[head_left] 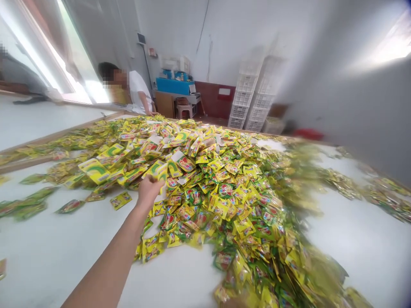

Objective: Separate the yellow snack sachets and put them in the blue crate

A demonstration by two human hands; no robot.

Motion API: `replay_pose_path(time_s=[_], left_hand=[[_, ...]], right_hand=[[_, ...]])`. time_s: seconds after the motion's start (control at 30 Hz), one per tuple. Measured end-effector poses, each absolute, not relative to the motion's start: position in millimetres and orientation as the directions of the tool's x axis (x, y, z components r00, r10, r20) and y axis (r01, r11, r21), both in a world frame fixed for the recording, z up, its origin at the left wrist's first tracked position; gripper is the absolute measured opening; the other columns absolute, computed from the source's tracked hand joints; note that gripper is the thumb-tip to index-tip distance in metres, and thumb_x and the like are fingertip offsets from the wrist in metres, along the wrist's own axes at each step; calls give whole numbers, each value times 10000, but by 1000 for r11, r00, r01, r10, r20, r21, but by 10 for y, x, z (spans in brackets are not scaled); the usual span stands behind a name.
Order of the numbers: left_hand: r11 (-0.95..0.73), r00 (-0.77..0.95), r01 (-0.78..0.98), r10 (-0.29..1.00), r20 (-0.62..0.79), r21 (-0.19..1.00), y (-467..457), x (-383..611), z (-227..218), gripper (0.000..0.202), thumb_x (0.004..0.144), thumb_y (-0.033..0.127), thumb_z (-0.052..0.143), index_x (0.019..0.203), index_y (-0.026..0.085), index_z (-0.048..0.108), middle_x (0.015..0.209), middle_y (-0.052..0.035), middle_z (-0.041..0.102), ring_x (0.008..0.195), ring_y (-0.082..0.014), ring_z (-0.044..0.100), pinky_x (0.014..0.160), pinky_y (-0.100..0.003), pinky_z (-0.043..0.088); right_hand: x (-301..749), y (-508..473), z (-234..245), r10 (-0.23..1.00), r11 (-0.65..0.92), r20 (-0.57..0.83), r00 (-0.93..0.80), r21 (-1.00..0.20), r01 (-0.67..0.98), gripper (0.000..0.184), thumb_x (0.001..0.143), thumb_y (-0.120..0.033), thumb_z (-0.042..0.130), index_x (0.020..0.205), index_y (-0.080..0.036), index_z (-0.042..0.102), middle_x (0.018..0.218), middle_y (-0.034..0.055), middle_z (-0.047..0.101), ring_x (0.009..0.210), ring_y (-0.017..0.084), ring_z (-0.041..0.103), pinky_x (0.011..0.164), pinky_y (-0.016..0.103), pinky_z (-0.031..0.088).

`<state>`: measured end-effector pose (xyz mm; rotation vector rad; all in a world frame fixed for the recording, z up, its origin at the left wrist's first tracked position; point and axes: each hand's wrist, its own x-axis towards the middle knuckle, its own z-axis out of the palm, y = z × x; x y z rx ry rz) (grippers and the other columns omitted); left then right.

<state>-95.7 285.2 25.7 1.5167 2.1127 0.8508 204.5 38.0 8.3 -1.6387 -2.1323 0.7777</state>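
Observation:
My left hand (pixel 150 188) reaches in from the lower left, over the front of a large heap. Its fingers are closed on a small yellow and green carton (pixel 159 169), which stands tilted among others of its kind. More cartons (pixel 94 171), some showing white flaps, lie across the upper part of the heap. Shiny yellow and green packets (pixel 221 207) with red prints spread below and to the right of the hand. One packet (pixel 121 200) lies apart on the white table, left of my forearm. My right hand is out of view.
A white tabletop (pixel 180 278) with a raised wooden edge (pixel 19 166) bears the heap. Across it sits a person in a white shirt (pixel 138 92); another person is at far left. Stacked white crates (pixel 242 100), a stool (pixel 184 107) and a blue-topped desk (pixel 173 86) stand behind.

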Motion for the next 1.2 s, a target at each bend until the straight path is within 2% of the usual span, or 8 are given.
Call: replay_pose_path(time_s=[0.1, 0.2, 0.3, 0.4, 0.57, 0.67, 0.9, 1.2], left_hand=[[14, -48, 697, 998, 28, 716, 1991, -702, 204, 197, 681, 209, 581, 878, 212, 592, 717, 47, 605, 632, -146, 567, 617, -252, 447], [-130, 166, 693, 986, 18, 709, 1131, -346, 71, 116, 607, 142, 581, 659, 226, 522, 622, 58, 524, 636, -160, 536, 737, -300, 435], [-164, 178, 734, 983, 46, 660, 616, -39, -63, 183, 646, 161, 594, 787, 235, 506, 740, 16, 559, 703, -205, 557, 713, -323, 440], [-105, 51, 815, 993, 110, 570, 460, 126, -141, 419, 738, 258, 611, 1133, 210, 478, 993, -74, 589, 849, -264, 602, 719, -348, 460], [-102, 44, 923, 986, 162, 371, 407, 286, -168, 124, 790, 299, 593, 886, 232, 549, 847, -61, 563, 755, -283, 586, 659, -378, 420], [-78, 14, 890, 989, 145, 449, 308, 398, -194, 221, 744, 309, 647, 908, 219, 529, 901, -74, 575, 845, -306, 597, 703, -399, 434], [203, 193, 315, 943, -272, 927, 37, 330, -233, 283, 807, 518, 560, 841, 245, 493, 657, 29, 578, 621, -208, 579, 584, -299, 416], [473, 297, -230, 867, -401, 851, -114, 141, -166, 370, 696, 461, 741, 908, 240, 533, 754, 3, 698, 714, -208, 652, 644, -287, 480]], right_hand=[[2078, 308, 266, 988, 17, -92, -125, -740, 673, 208, 818, -357, 572, 1016, -359, 633, 700, 16, 698, 633, 231, 666, 553, 296, 527], [1916, 424, 524, 991, -122, -97, 90, -934, 336, 188, 877, -374, 546, 1015, -247, 562, 810, 35, 679, 701, 196, 641, 607, 269, 520], [1682, 615, 628, 984, -86, -60, 166, -984, 156, 210, 829, -359, 624, 963, -205, 573, 786, 21, 635, 697, 170, 588, 620, 249, 481], [1566, 640, 498, 976, -83, -7, 218, -936, 343, 137, 808, -301, 629, 898, -199, 613, 749, 5, 604, 667, 153, 531, 598, 237, 422], [1716, 491, 267, 987, -99, 6, 158, -756, 647, 131, 754, -227, 621, 647, -193, 554, 608, -38, 490, 583, 123, 419, 525, 225, 299], [1876, 511, 371, 995, -41, -90, -37, -733, 679, 145, 695, -182, 656, 592, -183, 553, 590, -51, 481, 573, 109, 410, 515, 215, 272], [2002, 557, 633, 941, 38, -188, -281, -767, 640, 237, 699, -99, 641, 911, -205, 660, 755, -30, 620, 679, 127, 532, 599, 202, 354], [1803, 542, 567, 852, 257, -156, -500, -706, 659, 130, 707, -116, 681, 794, -209, 709, 760, -3, 630, 785, 164, 573, 739, 232, 406]])
